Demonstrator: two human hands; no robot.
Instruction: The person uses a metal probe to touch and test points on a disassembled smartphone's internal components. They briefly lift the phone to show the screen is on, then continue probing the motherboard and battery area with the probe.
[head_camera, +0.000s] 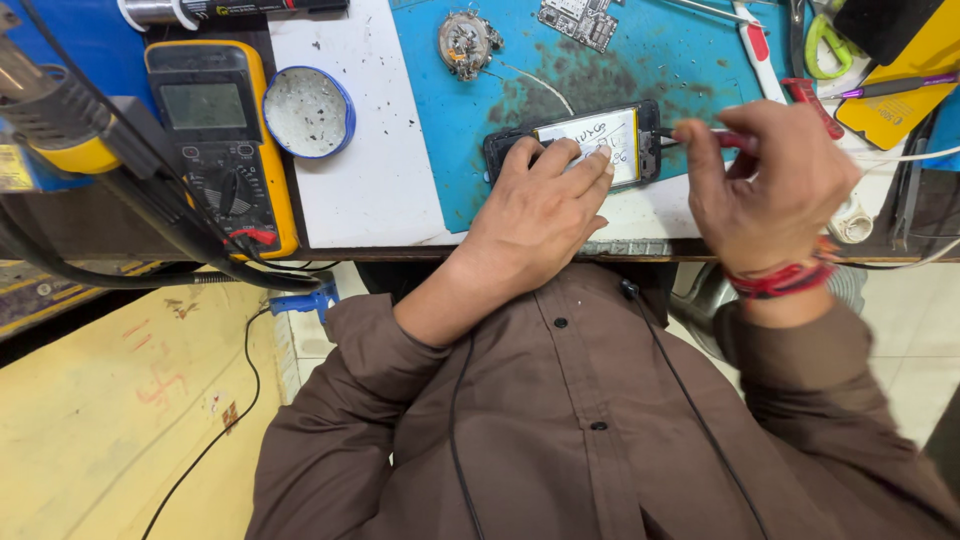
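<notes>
**Opened phone being steadied while a slim tool is being worked at its end**

An opened phone (575, 145), back cover off and a white-labelled battery showing, is lying flat on the blue work mat (450, 130) near the front edge of the bench. It is being pressed down by the left hand (540, 205), whose fingers are spread flat across the battery and the dark frame. A red-handled tool (735, 140) is being pinched between the thumb and curled fingers of the right hand (770, 185); its thin tip is being aimed at the phone's right end, though whether it is touching cannot be told.

The phone is judged to be light, stiff and thin, but fragile with its insides exposed: the battery is probably soft enough to dent, so pressure is best kept gentle and broad, and any grip taken along the outer frame edges.

A yellow multimeter (215, 130), a round blue-rimmed tin (308, 112) and a loose circuit board (578, 20) are lying farther off.
</notes>
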